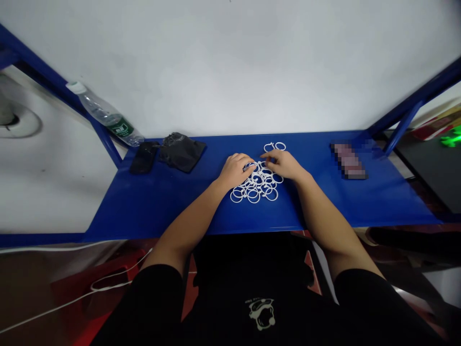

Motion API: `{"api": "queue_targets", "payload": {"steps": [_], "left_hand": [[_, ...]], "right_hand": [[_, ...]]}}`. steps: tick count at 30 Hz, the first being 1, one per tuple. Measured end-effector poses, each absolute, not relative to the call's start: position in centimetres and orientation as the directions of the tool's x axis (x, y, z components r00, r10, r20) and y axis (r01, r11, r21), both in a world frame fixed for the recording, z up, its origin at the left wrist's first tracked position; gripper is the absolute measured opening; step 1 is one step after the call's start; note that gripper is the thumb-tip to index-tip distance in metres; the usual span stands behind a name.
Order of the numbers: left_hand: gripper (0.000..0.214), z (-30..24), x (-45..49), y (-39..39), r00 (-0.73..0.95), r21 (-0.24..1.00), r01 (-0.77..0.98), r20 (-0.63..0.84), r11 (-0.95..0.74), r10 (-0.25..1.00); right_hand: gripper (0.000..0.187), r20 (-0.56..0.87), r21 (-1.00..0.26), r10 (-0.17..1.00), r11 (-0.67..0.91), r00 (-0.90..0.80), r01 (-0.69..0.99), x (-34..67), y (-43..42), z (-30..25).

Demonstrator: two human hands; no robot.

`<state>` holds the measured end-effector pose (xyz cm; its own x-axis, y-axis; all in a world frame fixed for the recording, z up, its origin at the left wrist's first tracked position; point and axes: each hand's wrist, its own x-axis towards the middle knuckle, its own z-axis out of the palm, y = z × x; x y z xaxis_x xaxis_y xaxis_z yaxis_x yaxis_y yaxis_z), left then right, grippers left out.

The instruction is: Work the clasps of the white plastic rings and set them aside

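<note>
A pile of several white plastic rings point(256, 188) lies in the middle of the blue shelf point(151, 202). My left hand point(236, 169) rests on the pile's upper left side, fingers curled onto a ring. My right hand point(284, 163) sits at the pile's upper right, fingers pinched together at a ring near the pile's top. Two separate white rings point(274, 146) lie side by side just behind my right hand, close to the wall.
A black phone point(144, 157) and a crumpled black pouch point(182, 151) lie at the shelf's left rear. A plastic water bottle point(104, 114) leans against the left blue strut. A blurred dark object point(348, 161) lies to the right. A white cable point(72, 298) runs below left.
</note>
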<state>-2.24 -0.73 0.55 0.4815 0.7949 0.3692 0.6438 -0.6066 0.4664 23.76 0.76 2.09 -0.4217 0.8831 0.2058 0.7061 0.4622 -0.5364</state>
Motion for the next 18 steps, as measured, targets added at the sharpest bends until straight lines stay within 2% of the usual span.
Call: {"api": "queue_targets", "payload": {"steps": [3, 8, 14, 18], "left_hand": [[0.025, 0.4, -2.2, -0.9, 0.509, 0.467, 0.635, 0.346, -0.615, 0.788], [0.026, 0.3, -2.0, -1.1, 0.57, 0.472, 0.618, 0.281, -0.628, 0.772], [0.024, 0.4, -2.0, -1.1, 0.556, 0.461, 0.63, 0.293, -0.625, 0.778], [0.022, 0.5, -2.0, -1.1, 0.538, 0.45, 0.638, 0.32, -0.625, 0.78]], "right_hand": [[0.031, 0.164, -0.495, 0.849, 0.511, -0.502, 0.703, 23.4, 0.7, 1.9], [0.028, 0.166, -0.438, 0.882, 0.467, -0.441, 0.768, 23.2, 0.8, 1.6], [0.019, 0.082, -0.405, 0.914, 0.394, -0.397, 0.825, 22.8, 0.7, 1.5], [0.015, 0.163, -0.46, 0.914, 0.404, -0.373, 0.79, 22.2, 0.3, 1.9]]}}
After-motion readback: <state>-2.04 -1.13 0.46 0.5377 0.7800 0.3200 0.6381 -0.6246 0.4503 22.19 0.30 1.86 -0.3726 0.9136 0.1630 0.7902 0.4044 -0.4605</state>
